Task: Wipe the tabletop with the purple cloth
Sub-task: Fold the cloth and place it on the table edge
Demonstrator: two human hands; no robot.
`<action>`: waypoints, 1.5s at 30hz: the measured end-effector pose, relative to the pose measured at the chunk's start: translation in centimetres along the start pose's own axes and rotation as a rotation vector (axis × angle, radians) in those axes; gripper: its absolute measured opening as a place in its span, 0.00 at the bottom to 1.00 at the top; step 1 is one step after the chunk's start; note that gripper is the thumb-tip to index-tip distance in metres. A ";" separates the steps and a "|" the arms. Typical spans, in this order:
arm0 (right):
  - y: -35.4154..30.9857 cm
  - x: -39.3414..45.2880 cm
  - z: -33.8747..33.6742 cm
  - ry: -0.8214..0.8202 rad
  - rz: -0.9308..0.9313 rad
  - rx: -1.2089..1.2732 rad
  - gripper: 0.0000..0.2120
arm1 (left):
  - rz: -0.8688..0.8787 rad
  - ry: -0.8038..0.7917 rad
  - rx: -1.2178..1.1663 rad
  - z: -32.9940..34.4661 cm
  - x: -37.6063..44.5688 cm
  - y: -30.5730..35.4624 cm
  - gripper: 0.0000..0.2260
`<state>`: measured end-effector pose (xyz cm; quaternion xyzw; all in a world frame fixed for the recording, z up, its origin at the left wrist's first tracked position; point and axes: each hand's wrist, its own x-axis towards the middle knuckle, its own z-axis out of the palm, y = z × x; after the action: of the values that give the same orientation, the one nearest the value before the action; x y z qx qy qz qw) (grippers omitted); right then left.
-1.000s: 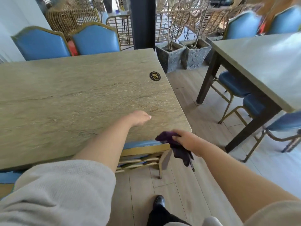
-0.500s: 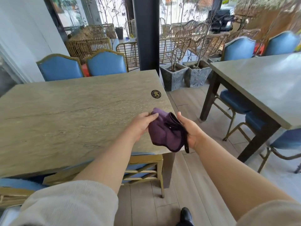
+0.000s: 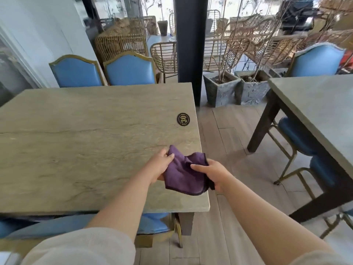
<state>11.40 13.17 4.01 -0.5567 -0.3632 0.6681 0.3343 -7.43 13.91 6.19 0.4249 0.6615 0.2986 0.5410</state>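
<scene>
Over the table's (image 3: 80,150) near right corner, the purple cloth (image 3: 181,173) is gripped between left hand (image 3: 159,166) and right hand (image 3: 214,174).

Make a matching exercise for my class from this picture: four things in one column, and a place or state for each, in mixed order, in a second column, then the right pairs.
Things
1. purple cloth
2. number badge
3. stone planters
4. blue chairs

Places or states
A. on the floor beside the dark pillar
B. held between the left hand and the right hand
C. flat on the tabletop near its right edge
D. at the far side of the table

Pairs: 1-B, 2-C, 3-A, 4-D
</scene>
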 end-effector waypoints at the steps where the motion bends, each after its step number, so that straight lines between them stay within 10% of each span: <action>1: 0.1 0.8 -0.3 0.011 0.005 -0.029 0.19 | -0.023 -0.001 -0.012 0.2 0.4 -0.2 0.06; 15: 0.4 10.8 -1.2 0.308 0.050 -0.105 0.07 | -0.069 0.047 -0.168 -0.1 6.8 -2.0 0.12; 23: 1.1 10.6 0.3 0.306 -0.059 -0.556 0.25 | -0.018 0.187 0.285 0.4 8.9 -5.9 0.39; 33: 2.1 8.8 0.2 0.429 -0.387 -0.965 0.17 | 0.179 0.365 0.914 0.8 5.9 -5.8 0.22; 38: 3.9 7.7 -0.7 0.115 -0.525 -1.497 0.23 | 0.228 0.054 1.138 1.1 4.4 -5.6 0.25; 45: 0.9 4.8 -0.4 0.042 -0.260 -1.355 0.20 | -0.050 -0.306 1.091 0.1 2.0 -2.2 0.31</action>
<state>11.02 16.79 0.78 -0.6074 -0.7581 0.2374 -0.0031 -7.95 14.63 3.39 0.6656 0.6439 -0.1644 0.3396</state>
